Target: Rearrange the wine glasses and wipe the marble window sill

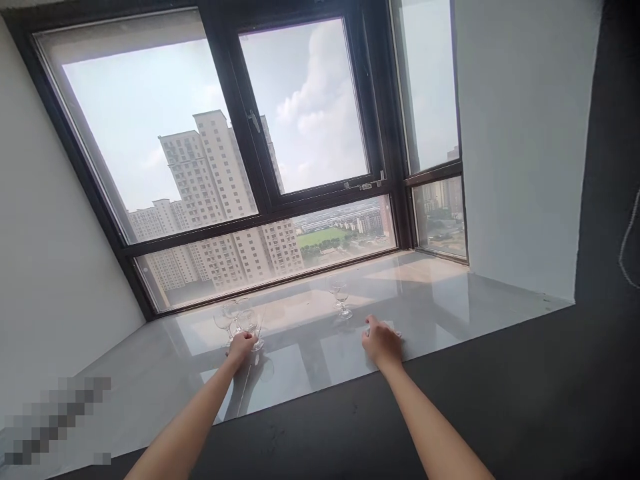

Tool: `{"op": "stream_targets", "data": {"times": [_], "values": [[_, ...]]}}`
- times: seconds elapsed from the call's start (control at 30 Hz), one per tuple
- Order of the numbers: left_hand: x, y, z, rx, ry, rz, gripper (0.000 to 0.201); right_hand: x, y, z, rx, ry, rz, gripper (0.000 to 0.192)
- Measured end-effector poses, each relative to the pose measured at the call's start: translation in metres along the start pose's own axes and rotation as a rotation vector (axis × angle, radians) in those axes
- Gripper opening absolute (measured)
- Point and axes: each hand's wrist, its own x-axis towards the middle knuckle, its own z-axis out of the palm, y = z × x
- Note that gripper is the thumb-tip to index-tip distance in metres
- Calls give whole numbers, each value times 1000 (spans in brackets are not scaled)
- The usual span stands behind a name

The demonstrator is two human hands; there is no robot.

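My left hand (242, 347) is closed around the foot of a glass (249, 325), at about eleven o'clock from me, on the windowsill (450, 293). I grip low, probably so the bowl stays free of my fingers. That glass stands in a tight cluster with others touching or nearly so; I count three there for certain, a second (223, 323) to its left and a third (233, 309) behind, though clear glass over clear glass may hide one more.

My right hand (382, 343) lies at about one o'clock, palm down and fingers loosely curled on the sill. Something small and pale seems to sit under the fingertips, but I cannot tell what, nor whether I am gripping it.

One lone glass (340, 297) stands upright just beyond the right hand, at twelve o'clock from it, near but not touching. It is well apart from the cluster.

So: four glasses sure, two hands, one sill. The window (305, 113) behind is shut, its handle (255, 121) pointing down.
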Motion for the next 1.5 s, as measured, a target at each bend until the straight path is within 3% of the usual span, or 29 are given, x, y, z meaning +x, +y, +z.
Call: {"op": "stream_targets", "data": {"times": [0.17,0.33,0.47,0.63,1.5], "values": [[-23,22,20,195,-140,229,10,0,0,1,7,4,4,29],[-44,48,35,314,-85,368,24,0,-1,0,1,2,6,29],[-56,54,31,362,-52,365,34,-1,-2,-2,-20,10,15,30],[-64,53,27,331,-40,330,32,-2,-3,-1,-58,15,18,31],[-62,49,29,345,-8,342,34,-3,-5,-5,-92,-24,17,30]]}}
